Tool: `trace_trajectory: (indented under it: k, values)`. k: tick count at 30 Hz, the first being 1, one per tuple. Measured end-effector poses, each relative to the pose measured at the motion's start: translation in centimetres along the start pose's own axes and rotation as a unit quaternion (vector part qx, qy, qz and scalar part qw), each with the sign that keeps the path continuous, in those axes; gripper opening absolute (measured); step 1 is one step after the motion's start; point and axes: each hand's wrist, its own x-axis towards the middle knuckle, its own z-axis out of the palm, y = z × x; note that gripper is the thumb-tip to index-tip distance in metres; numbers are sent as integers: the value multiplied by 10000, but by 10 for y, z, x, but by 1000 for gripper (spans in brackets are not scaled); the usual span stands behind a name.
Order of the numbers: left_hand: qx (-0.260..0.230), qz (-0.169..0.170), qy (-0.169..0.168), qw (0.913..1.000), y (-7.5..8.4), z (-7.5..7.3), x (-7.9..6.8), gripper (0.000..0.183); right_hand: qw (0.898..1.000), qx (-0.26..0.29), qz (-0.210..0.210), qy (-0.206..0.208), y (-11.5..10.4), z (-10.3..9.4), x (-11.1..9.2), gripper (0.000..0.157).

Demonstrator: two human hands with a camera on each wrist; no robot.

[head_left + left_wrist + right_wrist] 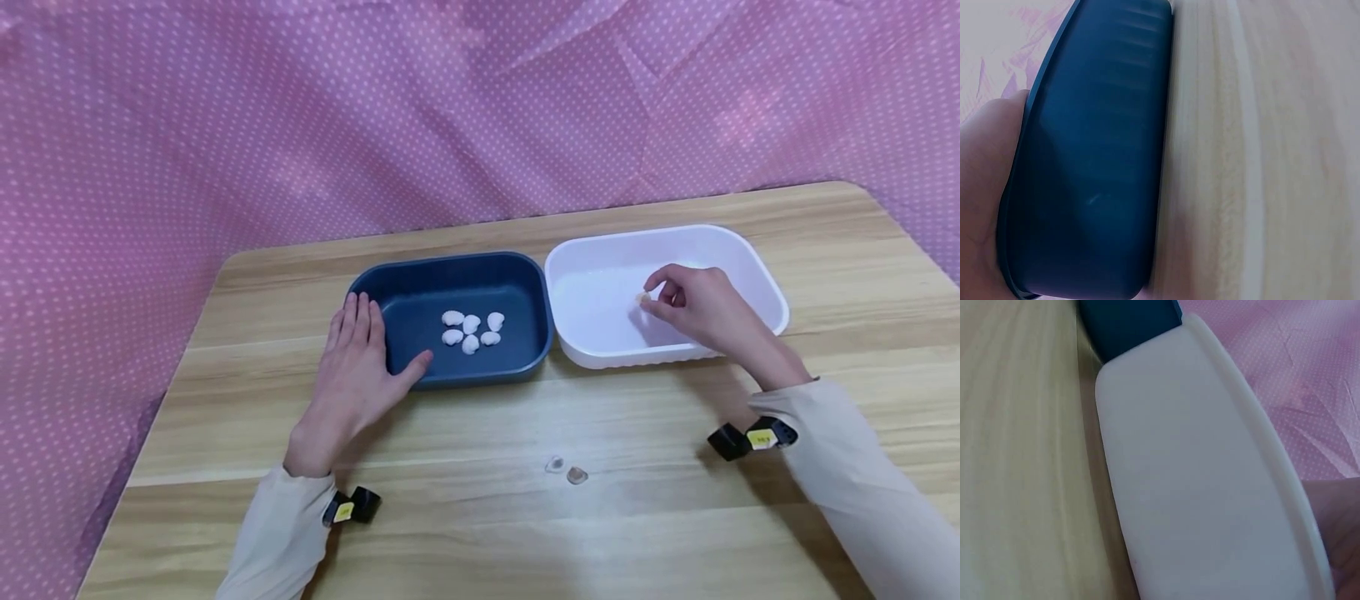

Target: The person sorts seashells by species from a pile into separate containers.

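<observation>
My left hand (352, 371) rests on the left rim of a dark blue tray (450, 379), fingers straight and thumb spread along its near corner. Several white seashells (470, 323) lie in the middle of that tray. Over a white tray (592, 358), my right hand (697, 304) pinches a small pale yellowish seashell (642, 297) between thumb and fingertips; the fingers partly cover it. The left wrist view shows the blue tray's outer wall (1091, 150) beside the hand. In the right wrist view the white tray's outer wall (1191, 469) hides most of the right hand.
Two small shells, one greyish (554, 464) and one brownish (577, 475), lie on the wooden table (480, 533) in front of the trays. The trays stand side by side, their ends about touching. A pink dotted cloth (450, 117) hangs behind the table.
</observation>
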Motion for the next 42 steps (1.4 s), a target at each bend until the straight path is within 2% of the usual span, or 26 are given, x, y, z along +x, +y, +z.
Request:
trace_trajectory:
  k: [7, 12, 15, 18, 22, 25, 28, 31, 34, 38, 42]
  values:
    - [-14, -5, 12, 10000, 0, 0, 0, 106, 9965, -227, 217, -779, 8, -2, 11, 14]
    - [24, -19, -27, 10000, 0, 0, 0, 106, 9938, -219, 251, -1063, 12, 2, 16, 11]
    - [46, -33, -40, 10000, 0, 1, 0, 106, 9933, -196, 311, -1099, 12, 3, 18, 13]
    - [52, -45, -43, 10000, 0, 0, -1, 105, 9953, -206, 265, -904, 10, 3, 16, 16]
    - [46, -53, -45, 10000, 0, 0, -1, 105, 9992, -217, -30, -332, 2, 0, 7, 17]
    - [43, -53, -44, 10000, 1, 0, 0, 105, 9982, -204, -537, 164, -12, -1, -3, 15]
    - [38, -60, -38, 10000, 1, 0, 1, 104, 9903, -213, -1267, 525, -29, -3, -13, 16]
    - [29, -60, -39, 10000, 2, -1, 1, 104, 9822, -128, -1783, 578, -45, -5, -23, 20]
    - [30, -51, -35, 10000, 2, -1, 1, 104, 9792, -59, -2008, 269, -60, -2, -36, 21]
    - [36, -25, -33, 10000, 2, -1, 2, 104, 9759, 104, -2094, -606, -73, 10, -52, 22]
    - [33, -28, -9, 10000, 1, 0, 1, 105, 9639, 477, -2145, -1502, -82, 28, -64, 24]
